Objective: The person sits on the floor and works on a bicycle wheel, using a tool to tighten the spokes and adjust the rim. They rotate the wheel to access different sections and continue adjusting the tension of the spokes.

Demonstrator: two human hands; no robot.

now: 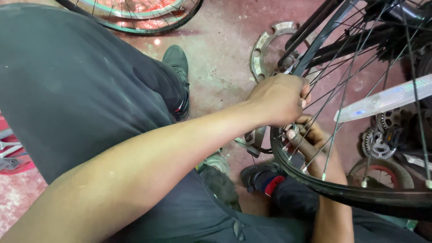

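Left hand [280, 100], right of frame centre, fisted knuckles-up over spokes [335, 85] by the black frame stay [315, 45], forearm stretching in from lower left. Right hand [310, 139] just below, behind the black tyre [360, 195], fingers curled narrow against spokes; contents not discernible. Wheel across frame's right side.

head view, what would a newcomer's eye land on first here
First the left hand, closed in a fist among the spokes of the black bicycle wheel at centre right. Just below it, the right hand reaches through the same spokes. A white spoke reflector shines at right.
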